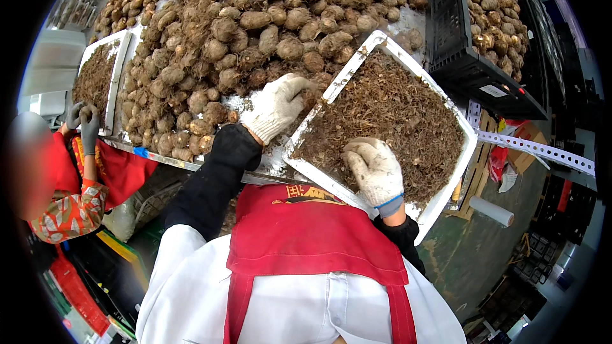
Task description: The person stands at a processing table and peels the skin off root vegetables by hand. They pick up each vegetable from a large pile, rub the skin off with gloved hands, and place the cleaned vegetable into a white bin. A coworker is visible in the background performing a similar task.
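A large heap of brown, hairy taros [268,19] covers the table in front of me. My left hand [277,107], in a white knit glove, is at the heap's near edge, its fingers and thumb curled round a brown taro [310,97] that is partly hidden. Just right of it sits a white foam box [460,132], tilted in view and filled with loose brown fibres and peelings [395,99]. Over these scraps is my right hand [375,169], in a soiled white glove with fingers bent together; whatever they hold is hidden.
A black plastic crate [449,22] of taros stands at the far right, beside a perforated metal bar [535,151]. To the left, a co-worker's gloved hands [86,118] are next to another foam box [118,76] of scraps. A white roll [491,210] lies on the floor.
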Demonstrator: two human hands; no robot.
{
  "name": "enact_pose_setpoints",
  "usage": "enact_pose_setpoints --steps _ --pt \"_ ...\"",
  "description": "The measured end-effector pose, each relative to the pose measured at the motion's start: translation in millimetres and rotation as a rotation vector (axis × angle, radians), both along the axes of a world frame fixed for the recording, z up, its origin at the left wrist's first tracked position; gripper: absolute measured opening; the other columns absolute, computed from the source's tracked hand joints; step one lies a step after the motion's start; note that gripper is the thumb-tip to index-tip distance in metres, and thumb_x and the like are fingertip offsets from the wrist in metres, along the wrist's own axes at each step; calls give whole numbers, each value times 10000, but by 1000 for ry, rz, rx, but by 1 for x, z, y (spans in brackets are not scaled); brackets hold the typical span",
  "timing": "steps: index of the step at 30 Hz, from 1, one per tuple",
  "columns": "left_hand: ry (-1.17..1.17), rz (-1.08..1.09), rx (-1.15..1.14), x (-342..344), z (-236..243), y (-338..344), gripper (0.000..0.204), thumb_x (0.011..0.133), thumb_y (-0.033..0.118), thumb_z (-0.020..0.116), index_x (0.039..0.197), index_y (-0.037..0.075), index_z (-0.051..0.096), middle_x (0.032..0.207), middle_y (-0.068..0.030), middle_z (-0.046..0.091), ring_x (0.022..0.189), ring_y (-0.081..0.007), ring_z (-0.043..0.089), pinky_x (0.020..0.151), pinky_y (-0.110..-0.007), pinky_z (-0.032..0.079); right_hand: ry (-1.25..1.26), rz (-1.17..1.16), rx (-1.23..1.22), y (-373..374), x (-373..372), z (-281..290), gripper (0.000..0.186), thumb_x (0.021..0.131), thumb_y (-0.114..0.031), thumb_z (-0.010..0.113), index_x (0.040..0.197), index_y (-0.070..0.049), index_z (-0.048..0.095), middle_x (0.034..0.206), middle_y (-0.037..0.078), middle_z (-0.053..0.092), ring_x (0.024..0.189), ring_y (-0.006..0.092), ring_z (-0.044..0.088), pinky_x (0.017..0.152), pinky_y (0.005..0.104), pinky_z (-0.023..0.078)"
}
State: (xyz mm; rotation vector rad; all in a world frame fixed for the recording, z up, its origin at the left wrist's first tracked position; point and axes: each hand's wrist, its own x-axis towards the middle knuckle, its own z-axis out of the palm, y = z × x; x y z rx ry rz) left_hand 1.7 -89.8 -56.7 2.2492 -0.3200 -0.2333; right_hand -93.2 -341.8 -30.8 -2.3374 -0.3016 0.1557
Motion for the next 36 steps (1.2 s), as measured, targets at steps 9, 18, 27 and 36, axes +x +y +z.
enact_pose_setpoints --steps 9,18,27,36 --pt "-76 -386 -81 -44 8 -83 319 954 178 680 1249 58 694 1167 -150 717 1025 -302 722 868 -400 596 -55 -310 142 -42 -4 10 191 952 -73 625 1086 1 738 1116 146 697 1036 276 672 939 359 521" --pt "-233 -270 230 17 -18 8 420 905 135 666 1317 65 617 1302 -163 602 1013 -353 694 837 -433 584 -27 -284 192 -30 0 12 170 934 -77 644 1059 -5 732 1101 125 698 1053 282 663 936 349 516" --pt "-4 129 300 -40 8 52 709 834 282 757 1453 60 492 1183 -194 630 1037 -349 679 908 -427 569 -9 -160 -22 -33 -1 4 153 924 -146 654 1015 -63 745 1109 117 708 1050 329 664 918 405 529" --pt "-44 57 707 -52 -11 60 664 804 217 797 1399 66 544 1282 -187 605 1113 -362 640 887 -441 575 -8 -57 -21 -16 8 3 172 922 -198 656 1009 -93 762 1116 96 705 1052 313 656 930 408 522"
